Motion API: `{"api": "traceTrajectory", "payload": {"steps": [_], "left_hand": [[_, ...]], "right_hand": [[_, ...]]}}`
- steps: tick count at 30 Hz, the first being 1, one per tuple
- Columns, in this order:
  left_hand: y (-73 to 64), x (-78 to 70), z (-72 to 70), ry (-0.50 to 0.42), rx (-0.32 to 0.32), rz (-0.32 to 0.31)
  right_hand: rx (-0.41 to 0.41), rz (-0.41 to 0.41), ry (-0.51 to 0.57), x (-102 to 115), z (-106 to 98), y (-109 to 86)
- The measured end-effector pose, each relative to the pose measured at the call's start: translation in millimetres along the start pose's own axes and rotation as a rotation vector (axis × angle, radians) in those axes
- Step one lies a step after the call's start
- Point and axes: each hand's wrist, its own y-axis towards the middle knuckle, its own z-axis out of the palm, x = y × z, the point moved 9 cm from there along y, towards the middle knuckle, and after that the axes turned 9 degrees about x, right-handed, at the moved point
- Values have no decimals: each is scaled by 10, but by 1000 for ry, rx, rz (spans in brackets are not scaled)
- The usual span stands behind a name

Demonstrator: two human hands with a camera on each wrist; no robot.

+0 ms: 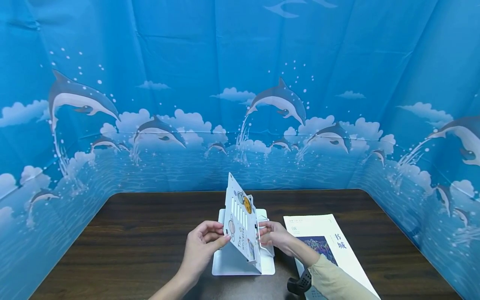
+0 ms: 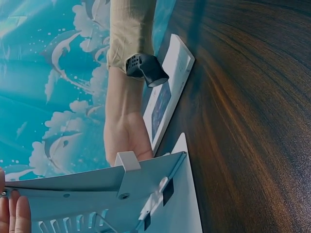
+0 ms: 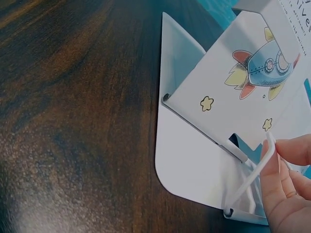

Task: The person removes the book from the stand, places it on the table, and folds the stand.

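Note:
A white metal book stand (image 1: pixel 241 233), printed with planets and the words "Tiny universe", stands on the table with its panel tilted up from a flat base (image 1: pixel 225 264). My left hand (image 1: pixel 204 246) pinches the panel's left edge between thumb and fingers. Only some left fingertips (image 2: pixel 19 216) show in the left wrist view, by the panel's edge. On the other side, my right hand (image 1: pixel 277 237) pinches a bent white wire (image 3: pixel 250 179) hinged at the stand's edge. A rocket picture (image 3: pixel 269 65) decorates the panel near that hand.
A book (image 1: pixel 352 246) with a white cover and a dark picture lies flat on the right, partly under the right forearm. A black band with a camera (image 1: pixel 300 283) sits on the right wrist. Behind the dark wooden table (image 1: pixel 150 233) hangs a blue dolphin curtain (image 1: pixel 195 83).

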Motion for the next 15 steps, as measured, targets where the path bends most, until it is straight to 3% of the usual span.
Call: {"api": "traceTrajectory", "payload": {"steps": [15], "left_hand": [[2, 18, 8, -2, -7, -6]], "right_hand": [[-12, 6, -7, -5, -13, 5]]}}
